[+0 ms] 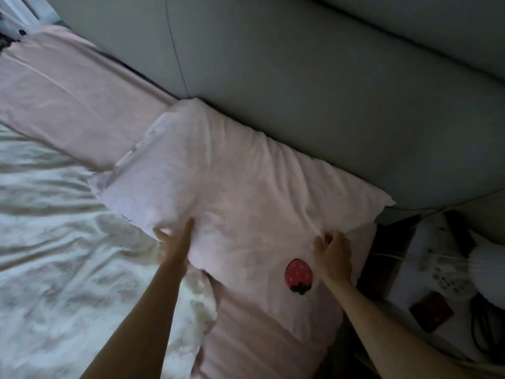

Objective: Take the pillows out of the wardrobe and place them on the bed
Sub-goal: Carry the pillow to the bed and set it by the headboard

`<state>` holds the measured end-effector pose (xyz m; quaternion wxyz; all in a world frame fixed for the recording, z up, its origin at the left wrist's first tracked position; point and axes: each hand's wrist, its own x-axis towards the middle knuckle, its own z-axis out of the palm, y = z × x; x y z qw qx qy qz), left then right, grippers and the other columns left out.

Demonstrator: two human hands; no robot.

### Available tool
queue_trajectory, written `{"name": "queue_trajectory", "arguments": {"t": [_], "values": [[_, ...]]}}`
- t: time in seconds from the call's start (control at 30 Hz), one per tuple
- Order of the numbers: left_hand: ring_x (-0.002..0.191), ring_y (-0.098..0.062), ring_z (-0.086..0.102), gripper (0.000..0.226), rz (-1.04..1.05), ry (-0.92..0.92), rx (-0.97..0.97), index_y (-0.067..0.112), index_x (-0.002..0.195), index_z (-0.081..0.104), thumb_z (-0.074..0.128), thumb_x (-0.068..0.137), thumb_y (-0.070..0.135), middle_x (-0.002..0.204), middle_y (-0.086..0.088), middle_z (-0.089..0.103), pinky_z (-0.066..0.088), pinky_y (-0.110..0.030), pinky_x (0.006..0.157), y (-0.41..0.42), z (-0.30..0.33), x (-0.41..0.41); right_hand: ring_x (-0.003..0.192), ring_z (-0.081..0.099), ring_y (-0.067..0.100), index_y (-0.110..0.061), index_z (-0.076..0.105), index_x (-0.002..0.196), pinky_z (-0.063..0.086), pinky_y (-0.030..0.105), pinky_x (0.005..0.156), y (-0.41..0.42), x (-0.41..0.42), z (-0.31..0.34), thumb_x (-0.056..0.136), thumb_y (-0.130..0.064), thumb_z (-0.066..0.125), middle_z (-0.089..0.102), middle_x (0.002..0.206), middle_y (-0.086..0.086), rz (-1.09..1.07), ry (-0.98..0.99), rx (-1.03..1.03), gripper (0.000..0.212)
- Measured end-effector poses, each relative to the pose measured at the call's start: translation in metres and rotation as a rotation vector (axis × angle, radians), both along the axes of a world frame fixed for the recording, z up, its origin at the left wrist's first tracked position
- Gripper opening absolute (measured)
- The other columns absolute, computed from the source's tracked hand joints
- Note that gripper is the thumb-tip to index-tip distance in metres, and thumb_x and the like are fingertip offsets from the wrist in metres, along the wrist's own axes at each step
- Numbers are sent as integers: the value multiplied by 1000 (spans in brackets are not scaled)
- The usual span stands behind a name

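A dim bedroom: a padded grey headboard (314, 86) runs slantwise across the top, and below it lies the bed (62, 86) with its pale pink sheet. A soft, plump pale pink fabric pillow (232, 187) lies on the bed at the head edge, its long far side pressed against the headboard and its right corner reaching the bed's right edge. Its cover is creased, with folds fanning toward the near right corner. Under its near edge lies a second flat pink fabric piece bearing a red strawberry patch (298, 276) with a dark green stalk; whether that is another pillow or bedding is unclear.

The left hand (175, 239) rests at the pillow's near left edge, thumb straight on top and fingers reaching below, gripping the edge loosely. The right hand (333, 255) has its fingers curled into the cloth near the near right corner, bunching it in a clenched grasp.

A rumpled white duvet (68, 242) covers the bed's left and near part, touching the pillow's near left corner. Left of the pillow the pink sheet along the headboard lies bare. Just beside the bed's right edge stands a cluttered white bedside surface (437, 269) with dark cables and small objects.
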<state>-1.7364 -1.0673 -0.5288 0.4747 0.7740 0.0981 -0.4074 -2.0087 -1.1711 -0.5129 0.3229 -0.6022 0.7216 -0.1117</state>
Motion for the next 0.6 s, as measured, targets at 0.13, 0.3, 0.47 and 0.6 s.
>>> {"name": "queue_trajectory", "arguments": {"t": [0.13, 0.3, 0.47, 0.6], "values": [[130, -32, 37, 121, -101, -38, 55, 50, 135, -3, 74, 44, 70, 152, -6, 21, 37, -56, 101, 9, -12, -29, 128, 34, 35, -2, 33, 135, 30, 43, 106, 16, -3, -9, 81, -25, 68, 42, 136, 20, -109, -107, -2, 68], [125, -28, 44, 109, -25, -41, -31, 10, 144, 14, 81, 60, 28, 146, -13, 34, 41, -43, 103, -2, -21, -28, 117, 46, 35, -4, 43, 124, 43, 42, 100, 14, 10, -21, 83, -26, 64, 48, 127, 18, -494, -371, 274, 51], [110, -28, 50, 70, -40, -172, -202, 9, 131, 34, 57, 64, 11, 124, -10, 49, 45, -43, 95, -9, 24, -29, 91, 49, 28, -5, 51, 81, 38, 33, 84, 15, 28, -7, 89, -13, 43, 53, 108, 21, -413, -350, 176, 14], [104, -22, 54, 57, 6, -237, -428, 16, 128, 41, 58, 77, -4, 114, 0, 54, 47, -38, 89, -8, 55, -12, 92, 52, 31, 6, 54, 80, 41, 38, 91, 19, 32, 12, 89, -10, 41, 56, 102, 27, -370, -483, 35, 22]]}}
